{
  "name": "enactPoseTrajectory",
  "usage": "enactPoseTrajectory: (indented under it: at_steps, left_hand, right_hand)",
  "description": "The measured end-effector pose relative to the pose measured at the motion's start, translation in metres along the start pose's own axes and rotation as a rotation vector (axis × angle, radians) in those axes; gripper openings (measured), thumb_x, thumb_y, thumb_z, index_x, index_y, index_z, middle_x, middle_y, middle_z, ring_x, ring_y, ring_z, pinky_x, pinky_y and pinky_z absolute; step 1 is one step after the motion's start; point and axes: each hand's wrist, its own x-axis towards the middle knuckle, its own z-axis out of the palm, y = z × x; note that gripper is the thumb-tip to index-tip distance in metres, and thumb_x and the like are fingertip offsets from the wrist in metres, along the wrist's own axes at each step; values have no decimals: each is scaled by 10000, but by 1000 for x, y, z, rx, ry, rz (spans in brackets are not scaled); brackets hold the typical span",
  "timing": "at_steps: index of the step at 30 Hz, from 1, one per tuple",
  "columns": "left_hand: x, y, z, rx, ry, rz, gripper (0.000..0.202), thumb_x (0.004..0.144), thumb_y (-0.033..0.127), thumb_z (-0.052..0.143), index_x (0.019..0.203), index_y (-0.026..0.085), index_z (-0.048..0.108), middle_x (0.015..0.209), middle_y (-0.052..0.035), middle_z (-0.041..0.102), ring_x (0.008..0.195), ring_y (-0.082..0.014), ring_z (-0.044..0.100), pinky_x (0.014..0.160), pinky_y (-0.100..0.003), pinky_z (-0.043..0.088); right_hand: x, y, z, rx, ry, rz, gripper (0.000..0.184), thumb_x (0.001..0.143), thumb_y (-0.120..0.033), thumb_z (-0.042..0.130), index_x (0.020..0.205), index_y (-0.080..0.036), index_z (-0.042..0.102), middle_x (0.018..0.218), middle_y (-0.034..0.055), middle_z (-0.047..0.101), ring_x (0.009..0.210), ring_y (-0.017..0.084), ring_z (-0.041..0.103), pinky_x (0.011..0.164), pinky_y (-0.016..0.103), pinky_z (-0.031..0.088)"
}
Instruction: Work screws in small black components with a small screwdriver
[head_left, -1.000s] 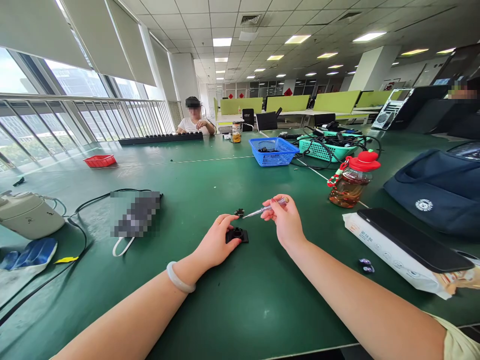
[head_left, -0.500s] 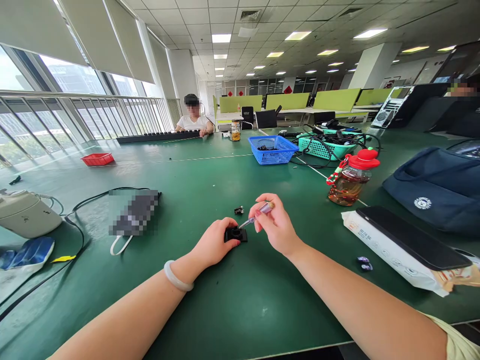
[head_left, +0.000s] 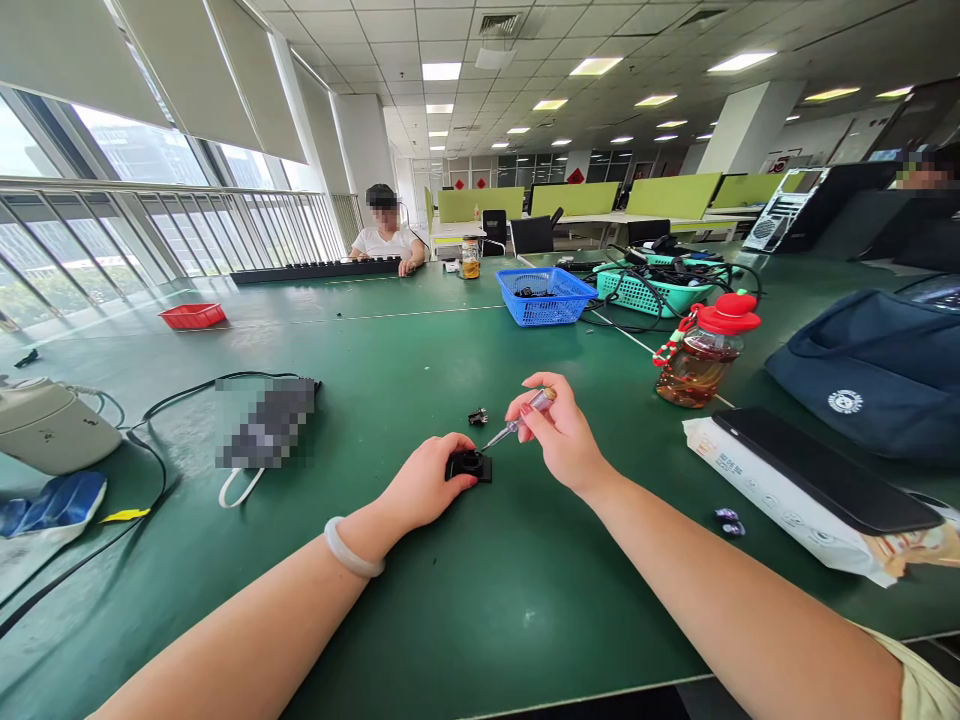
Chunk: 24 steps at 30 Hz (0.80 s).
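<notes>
My left hand rests on the green table, its fingers curled against a small square black part and holding it down. My right hand pinches a small screwdriver with a clear handle; the metal tip points down-left, just above the black part. A second tiny black piece lies loose on the table a little beyond the two.
A red-lidded jar of amber liquid stands to the right, with a dark blue bag and a black tablet on a white packet nearer me. Blue and teal baskets sit farther back. A black cable loops at left. A person sits at the far end.
My right hand brought the screwdriver from the loose black piece down to the part under my left hand, then raised the tip slightly. My left hand has kept its place.
</notes>
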Motion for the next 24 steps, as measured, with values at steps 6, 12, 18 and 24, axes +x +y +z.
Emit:
enactPoseTrajectory:
  at_steps: [6, 12, 18, 24]
  left_hand:
    - [0, 0, 0, -8, -5, 4, 294, 778, 250, 644, 1070, 236, 619, 1084, -50, 692, 1012, -252, 621, 922, -403, 493]
    - [0, 0, 1, -2, 27, 0, 316, 766, 259, 668, 1078, 238, 620, 1099, -47, 696, 1042, -256, 625, 945, -400, 493]
    - [0, 2, 0, 4, 10, -12, 308, 782, 267, 652, 1088, 238, 626, 1110, -47, 697, 1051, -252, 622, 951, -401, 490]
    - [1, 1, 1, 16, 7, -3, 308, 784, 274, 655, 1089, 243, 628, 1103, -46, 697, 1036, -254, 624, 933, -401, 495]
  right_hand:
    - [3, 10, 3, 50, -68, 115, 308, 848, -454, 603, 1010, -246, 444, 760, -36, 641, 557, 118, 536, 618, 320, 487]
    - [6, 9, 2, -4, -87, 150, 242, 858, -431, 592, 892, -239, 448, 791, -12, 672, 588, 122, 565, 621, 314, 499]
    - [7, 9, 1, -57, -79, 176, 209, 861, -395, 577, 877, -241, 437, 791, -11, 680, 583, 126, 565, 630, 320, 486]
    - [2, 3, 0, -87, -11, 82, 201, 886, -408, 573, 889, -248, 451, 818, 8, 678, 629, 143, 555, 664, 332, 477]
